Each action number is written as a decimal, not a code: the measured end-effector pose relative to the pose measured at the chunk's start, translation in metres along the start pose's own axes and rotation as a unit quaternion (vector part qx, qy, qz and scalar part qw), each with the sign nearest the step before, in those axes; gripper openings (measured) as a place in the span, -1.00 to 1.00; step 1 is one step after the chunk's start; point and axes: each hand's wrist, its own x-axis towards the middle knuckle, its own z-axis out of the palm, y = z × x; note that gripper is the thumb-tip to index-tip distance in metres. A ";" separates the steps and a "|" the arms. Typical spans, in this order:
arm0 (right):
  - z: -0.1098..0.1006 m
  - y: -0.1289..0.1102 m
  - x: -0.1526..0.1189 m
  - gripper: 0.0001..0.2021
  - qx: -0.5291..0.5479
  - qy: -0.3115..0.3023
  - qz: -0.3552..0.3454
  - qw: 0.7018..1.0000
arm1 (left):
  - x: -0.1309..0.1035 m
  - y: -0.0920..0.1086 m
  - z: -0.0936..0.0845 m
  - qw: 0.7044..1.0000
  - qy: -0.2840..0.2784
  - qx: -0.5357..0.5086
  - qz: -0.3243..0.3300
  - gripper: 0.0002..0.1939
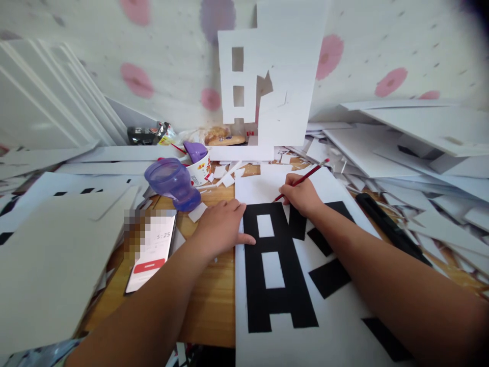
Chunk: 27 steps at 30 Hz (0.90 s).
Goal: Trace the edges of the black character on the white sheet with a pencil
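Observation:
My right hand (300,194) is closed around a dark red pencil (305,177), its tip down near the top edge of a black cut-out (254,270). This flat cut-out has two rectangular windows and a notch at the bottom, and lies on a large white sheet (267,349). With fingers stretched and thumb apart, my left hand (223,227) presses on the cut-out's upper left edge. Beside the cut-out, partly under my right forearm, lie several loose black pieces (330,278).
A lit phone (155,250) and a purple cup (168,178) stand left, near a white paper tub (200,171). A black cutter-like tool (382,221) lies right among scraps. White boards (42,244) pile at both sides; a white panel with windows (286,117) stands behind.

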 end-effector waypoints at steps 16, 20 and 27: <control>-0.013 0.010 0.011 -0.79 0.058 0.013 0.000 0.998 | 0.000 0.001 -0.001 1.000 -0.005 0.007 -0.001 -0.27; -0.014 0.012 0.013 -0.79 0.070 0.009 0.000 0.998 | 0.000 0.001 -0.001 1.000 -0.008 0.004 -0.006 -0.27; -0.014 0.010 0.013 -0.78 0.091 0.012 0.004 0.996 | -0.001 0.001 -0.002 1.000 -0.007 0.003 -0.006 -0.28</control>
